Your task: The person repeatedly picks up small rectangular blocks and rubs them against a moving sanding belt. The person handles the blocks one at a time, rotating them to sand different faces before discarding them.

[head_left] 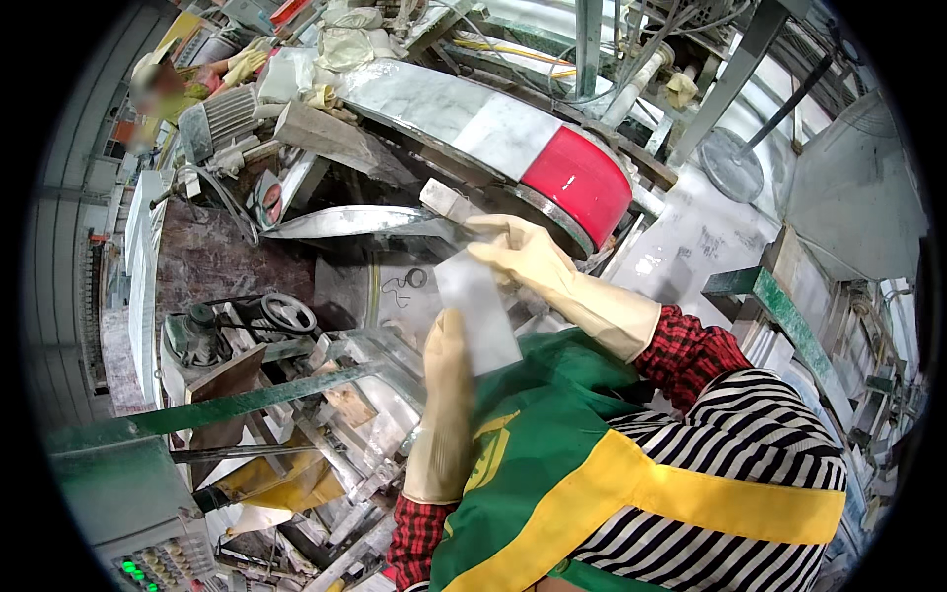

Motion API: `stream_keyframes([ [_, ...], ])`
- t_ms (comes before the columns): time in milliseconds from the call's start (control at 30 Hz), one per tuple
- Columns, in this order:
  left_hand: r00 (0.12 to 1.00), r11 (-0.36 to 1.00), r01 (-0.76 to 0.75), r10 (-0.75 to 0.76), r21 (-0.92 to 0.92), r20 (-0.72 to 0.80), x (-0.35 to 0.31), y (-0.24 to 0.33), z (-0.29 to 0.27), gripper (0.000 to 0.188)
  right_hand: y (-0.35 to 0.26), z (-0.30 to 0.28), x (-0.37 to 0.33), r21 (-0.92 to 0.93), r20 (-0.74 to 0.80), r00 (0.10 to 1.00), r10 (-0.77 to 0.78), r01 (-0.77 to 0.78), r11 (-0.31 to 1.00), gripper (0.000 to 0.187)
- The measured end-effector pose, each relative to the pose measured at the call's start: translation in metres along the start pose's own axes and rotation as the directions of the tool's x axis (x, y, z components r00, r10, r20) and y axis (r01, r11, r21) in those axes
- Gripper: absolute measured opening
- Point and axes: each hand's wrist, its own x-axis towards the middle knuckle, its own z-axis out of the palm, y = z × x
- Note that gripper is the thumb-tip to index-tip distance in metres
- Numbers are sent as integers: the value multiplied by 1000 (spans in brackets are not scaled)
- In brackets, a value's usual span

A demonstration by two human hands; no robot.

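Both of my hands wear long cream rubber gloves. A thin, pale, rectangular tile (480,311) is held up in front of my apron, tilted, with its flat face toward me. My left hand (449,355) grips its left edge, with the thumb upright and the other fingers hidden behind. My right hand (523,252) has its fingers bent at the tile's upper corner, and the fingertips are partly hidden and slightly blurred. Just beyond those fingertips is a small whitish block (450,200) at the end of a curved metal strip (345,221).
A long curved machine top with marbled panels (434,104) and a red end (580,185) lies beyond my hands. A green bar (227,403) crosses at left above a control box with lit green buttons (133,572). Wood and metal scraps clutter the lower left. Another person (168,94) stands far left.
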Motion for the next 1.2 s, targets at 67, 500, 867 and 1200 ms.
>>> stream_keyframes([
  [67,1000,1000,-31,31,3,0,2,-4,0,32,-5,-3,-6,-10,20,998,61,-61,998,55],
  [500,964,966,-148,94,212,247,-4,39,10,43,-10,-34,-61,-62,314,896,315,-312,948,61],
  [867,968,981,-26,-24,194,251,19,26,42,56,14,-53,-53,108,102,988,115,-126,986,59],
  [1200,995,939,-3,-30,344,92,10,-24,-42,53,36,-110,57,-169,-508,842,-180,108,980,63],
])
